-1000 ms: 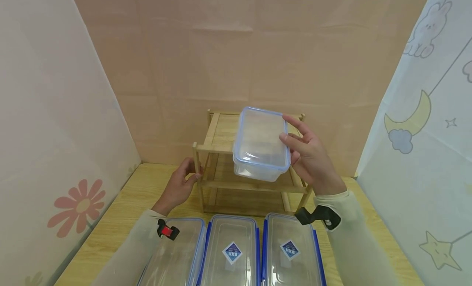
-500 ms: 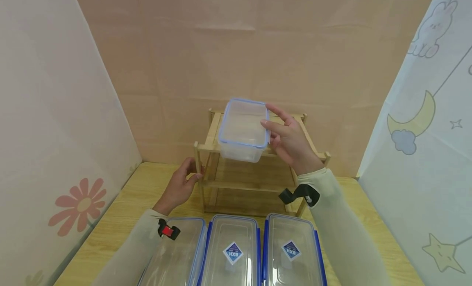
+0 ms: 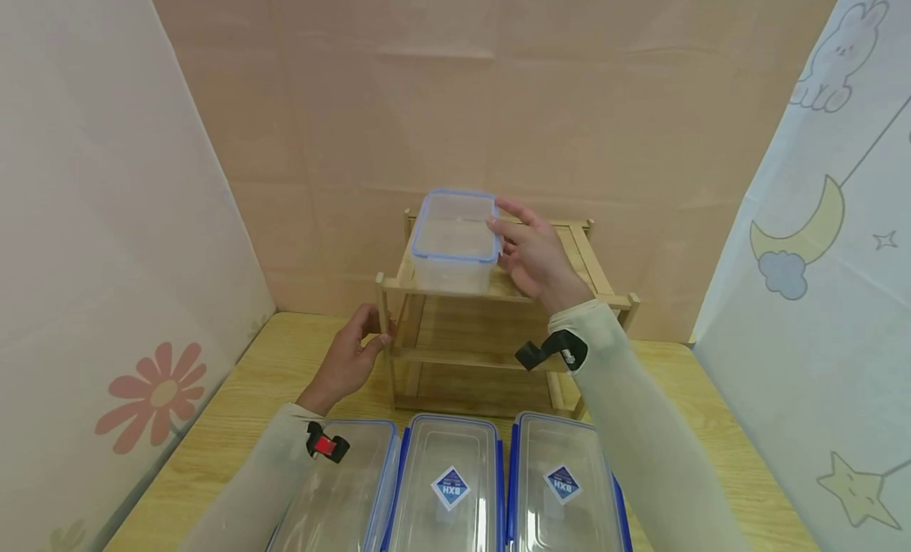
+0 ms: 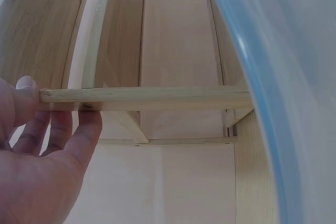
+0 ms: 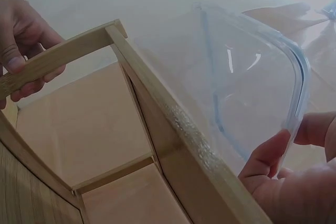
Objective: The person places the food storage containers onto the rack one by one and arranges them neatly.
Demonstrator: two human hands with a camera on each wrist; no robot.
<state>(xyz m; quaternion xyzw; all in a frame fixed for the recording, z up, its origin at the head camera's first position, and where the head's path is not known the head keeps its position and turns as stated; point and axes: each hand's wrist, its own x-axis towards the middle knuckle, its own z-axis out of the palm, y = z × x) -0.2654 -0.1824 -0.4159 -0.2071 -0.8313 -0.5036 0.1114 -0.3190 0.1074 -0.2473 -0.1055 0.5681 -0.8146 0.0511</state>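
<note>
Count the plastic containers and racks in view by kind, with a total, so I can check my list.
Clear containers with a BXH sticker: 2
Clear container on the table, no sticker visible: 1
Small blue-rimmed container in the right hand: 1
Wooden rack: 1
Total: 5

The right hand (image 5: 294,182) grips a clear container (image 5: 257,72) near wooden rack (image 5: 184,166)
</note>
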